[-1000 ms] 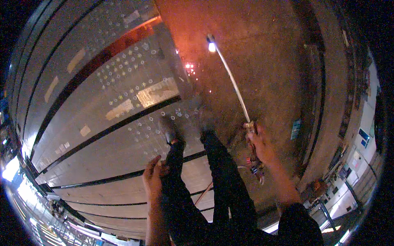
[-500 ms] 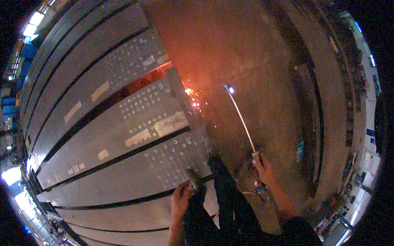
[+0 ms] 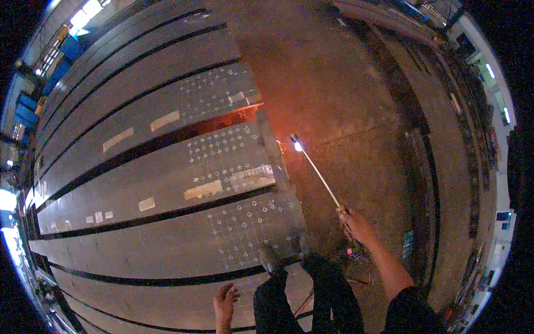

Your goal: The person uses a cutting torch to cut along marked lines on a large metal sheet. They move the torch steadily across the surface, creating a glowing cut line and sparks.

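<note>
A long gas cutting torch [image 3: 321, 181] is gripped by my right hand [image 3: 357, 227], its fingers closed round the handle end. The torch slants up and to the left, and a bright white flame [image 3: 298, 147] burns by its dark head. The flame is just right of the end of a steel plate [image 3: 167, 156], apart from it. Low on the left, my left hand [image 3: 225, 303] hangs over the plates with its fingers loosely curled and apart, and nothing shows in it. Chalk circles [image 3: 251, 217] in rows mark the plates.
Long steel plates lie side by side with dark gaps [image 3: 167, 214] between them. Red light glows in one gap [image 3: 222, 118], and a few sparks [image 3: 282, 147] show at the plate end. My shoes [image 3: 270, 257] are on the plates. Hoses [image 3: 364, 275] lie below my right hand.
The torch head has moved down and slightly left, toward the plate ends. Sparks have dwindled. My left hand has dropped lower and left, its fingers now apart. The whole view has shifted.
</note>
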The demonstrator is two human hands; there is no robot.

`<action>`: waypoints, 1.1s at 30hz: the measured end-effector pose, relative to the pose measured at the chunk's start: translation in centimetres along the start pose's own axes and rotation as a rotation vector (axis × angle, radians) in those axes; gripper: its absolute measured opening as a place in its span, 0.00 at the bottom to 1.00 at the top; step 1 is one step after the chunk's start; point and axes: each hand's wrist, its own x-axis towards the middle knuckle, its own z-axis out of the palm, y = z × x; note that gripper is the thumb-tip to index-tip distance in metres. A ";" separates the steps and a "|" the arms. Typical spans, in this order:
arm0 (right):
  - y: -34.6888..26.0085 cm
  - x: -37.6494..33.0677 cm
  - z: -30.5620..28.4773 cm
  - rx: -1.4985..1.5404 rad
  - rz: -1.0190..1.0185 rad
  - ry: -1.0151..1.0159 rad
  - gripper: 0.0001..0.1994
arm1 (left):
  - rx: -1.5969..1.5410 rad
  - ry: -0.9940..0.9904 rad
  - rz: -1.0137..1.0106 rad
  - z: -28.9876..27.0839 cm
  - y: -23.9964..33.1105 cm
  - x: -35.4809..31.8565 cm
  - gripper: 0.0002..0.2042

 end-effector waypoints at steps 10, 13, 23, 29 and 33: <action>1.6 19.0 8.9 0.233 -0.217 -0.156 0.27 | 0.169 -0.031 0.228 11.1 -3.8 7.6 0.15; 3.9 25.7 10.2 0.409 -0.183 -0.120 0.24 | 0.377 -0.188 0.454 16.8 -3.6 10.2 0.15; 11.7 36.2 10.9 0.583 -0.258 -0.224 0.21 | 1.265 -0.413 0.760 22.4 -4.9 11.9 0.25; 13.4 38.6 12.1 0.533 -0.324 -0.338 0.22 | 1.198 -0.283 0.640 21.6 -5.7 9.9 0.24; 14.1 41.3 13.8 0.518 -0.293 -0.336 0.21 | 1.185 -0.166 0.741 22.6 -5.8 10.2 0.23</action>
